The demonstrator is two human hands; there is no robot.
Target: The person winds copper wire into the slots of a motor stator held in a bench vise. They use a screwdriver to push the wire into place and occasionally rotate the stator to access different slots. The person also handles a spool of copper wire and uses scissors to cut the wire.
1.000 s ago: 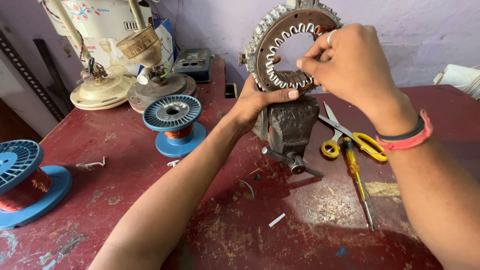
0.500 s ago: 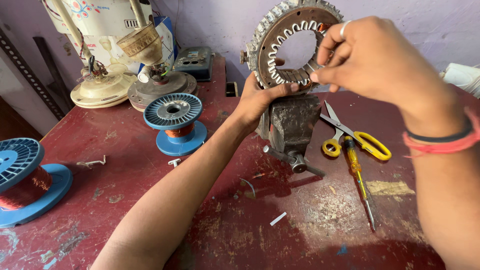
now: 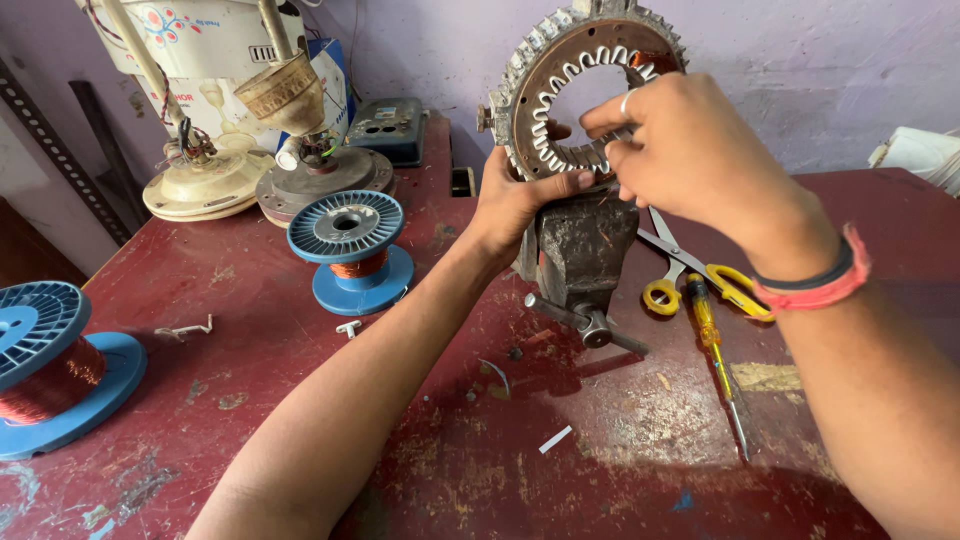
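A ring-shaped slotted metal stator stands upright, clamped in a small grey bench vise on the red table. My left hand grips the stator's lower left rim, thumb lying across its front. My right hand, with a ring on one finger and red and dark bands on the wrist, pinches at the inner slots on the lower right side. What the fingertips pinch is hidden.
Yellow-handled scissors and a yellow screwdriver lie right of the vise. A blue spool of copper wire stands at centre left, another blue spool at the far left. Fan motor parts and a blue-grey box sit at the back.
My right hand has shifted slightly down and right along the stator's inner edge. The left hand keeps its hold on the rim.
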